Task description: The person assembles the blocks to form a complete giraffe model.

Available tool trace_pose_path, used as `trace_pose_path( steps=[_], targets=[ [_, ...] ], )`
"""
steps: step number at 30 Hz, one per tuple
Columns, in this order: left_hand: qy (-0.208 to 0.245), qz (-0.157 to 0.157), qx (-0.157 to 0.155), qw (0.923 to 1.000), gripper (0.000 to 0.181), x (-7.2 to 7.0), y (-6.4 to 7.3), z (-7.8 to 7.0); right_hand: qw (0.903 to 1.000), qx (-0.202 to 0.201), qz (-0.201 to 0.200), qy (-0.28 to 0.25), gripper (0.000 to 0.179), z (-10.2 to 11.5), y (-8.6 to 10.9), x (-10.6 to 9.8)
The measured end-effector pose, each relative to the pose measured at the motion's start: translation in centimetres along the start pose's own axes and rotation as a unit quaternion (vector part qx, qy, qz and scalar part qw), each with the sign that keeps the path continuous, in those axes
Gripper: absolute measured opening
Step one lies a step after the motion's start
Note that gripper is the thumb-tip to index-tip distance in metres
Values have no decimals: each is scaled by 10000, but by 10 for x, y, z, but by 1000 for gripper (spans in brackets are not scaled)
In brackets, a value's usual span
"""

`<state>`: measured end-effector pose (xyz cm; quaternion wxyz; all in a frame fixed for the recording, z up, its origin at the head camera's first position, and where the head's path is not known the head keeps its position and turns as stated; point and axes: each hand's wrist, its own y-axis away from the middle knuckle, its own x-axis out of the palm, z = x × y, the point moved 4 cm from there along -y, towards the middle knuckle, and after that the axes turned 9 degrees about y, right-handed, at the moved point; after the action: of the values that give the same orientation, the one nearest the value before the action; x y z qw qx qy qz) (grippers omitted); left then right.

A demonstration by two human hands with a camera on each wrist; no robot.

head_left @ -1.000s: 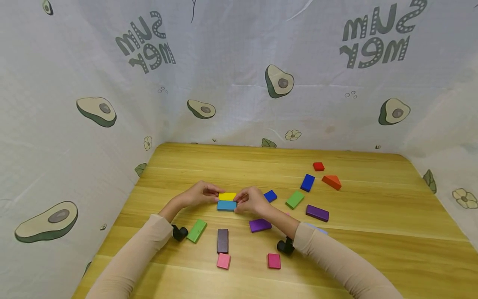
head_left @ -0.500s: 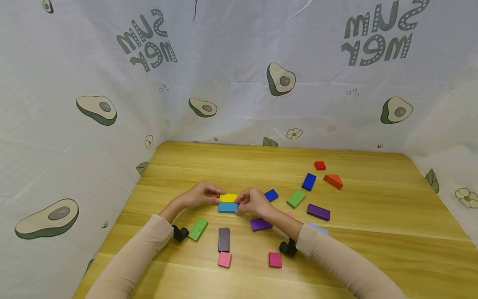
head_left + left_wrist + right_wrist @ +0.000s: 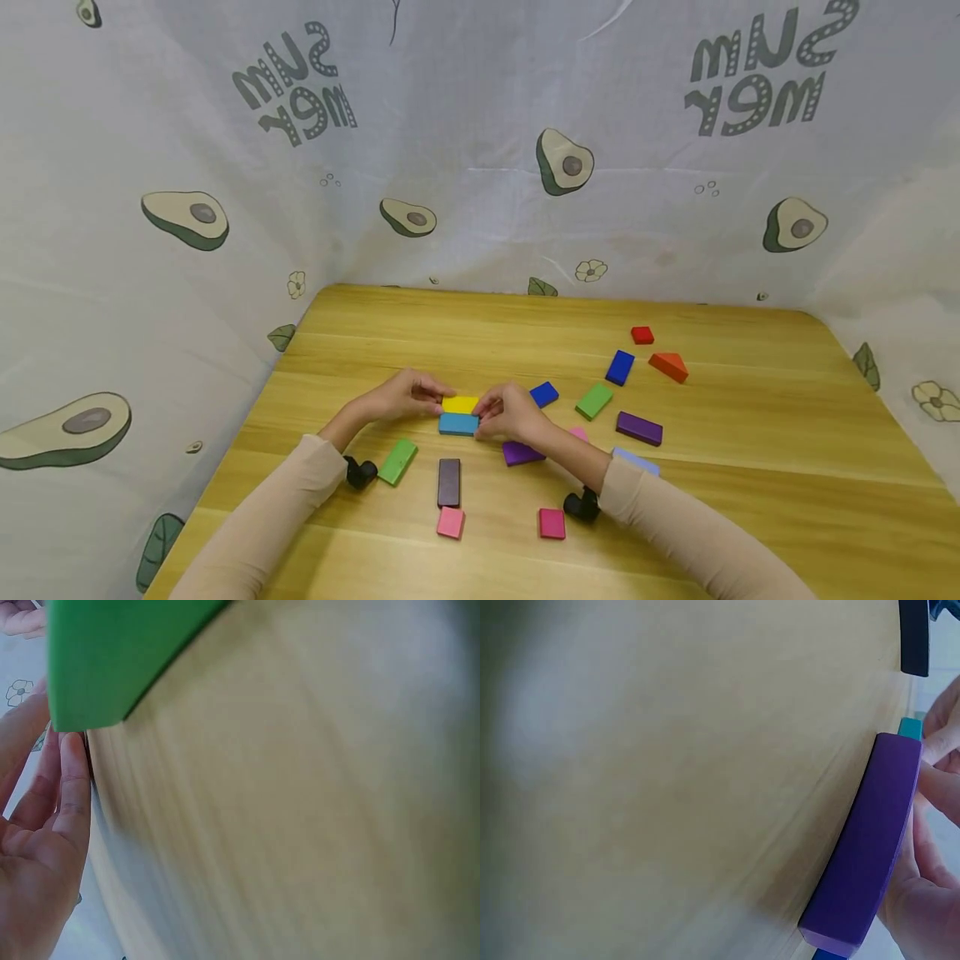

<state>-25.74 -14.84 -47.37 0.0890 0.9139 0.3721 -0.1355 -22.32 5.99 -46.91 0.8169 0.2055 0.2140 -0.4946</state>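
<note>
In the head view a yellow block (image 3: pixel 459 405) lies against the long far side of a light-blue block (image 3: pixel 458 424), low at the table top. My left hand (image 3: pixel 401 395) pinches the left end of this pair with thumb and fingers. At the right end, my right hand (image 3: pixel 512 414) grips the pair in the same way. A purple block (image 3: pixel 522 453) lies partly under the right wrist; in the right wrist view that purple block (image 3: pixel 866 840) hides part of the right hand. A green block (image 3: pixel 120 660) covers the left fingertips in the left wrist view.
Nearer the person are a dark block (image 3: pixel 448 482), a pink square (image 3: pixel 451 522) and a magenta square (image 3: pixel 552 523). Blue blocks, a green block (image 3: pixel 594 401), a dark purple block (image 3: pixel 639 427), an orange triangle (image 3: pixel 670 366) and a red block (image 3: pixel 642 335) lie to the right.
Both hands have drawn the yellow and light-blue blocks a little way toward the person, keeping them side by side. The other blocks stay where they were.
</note>
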Motion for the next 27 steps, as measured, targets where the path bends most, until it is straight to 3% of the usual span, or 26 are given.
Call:
trace_pose_path(
  steps=[8, 27],
  targets=[
    [18, -25, 64, 10000, 31, 4, 0, -2, 10000, -46, 30, 47, 22, -3, 3, -2],
    [217, -139, -195, 9995, 30, 14, -5, -6, 9989, -328, 274, -176, 24, -8, 6, -10]
  ],
)
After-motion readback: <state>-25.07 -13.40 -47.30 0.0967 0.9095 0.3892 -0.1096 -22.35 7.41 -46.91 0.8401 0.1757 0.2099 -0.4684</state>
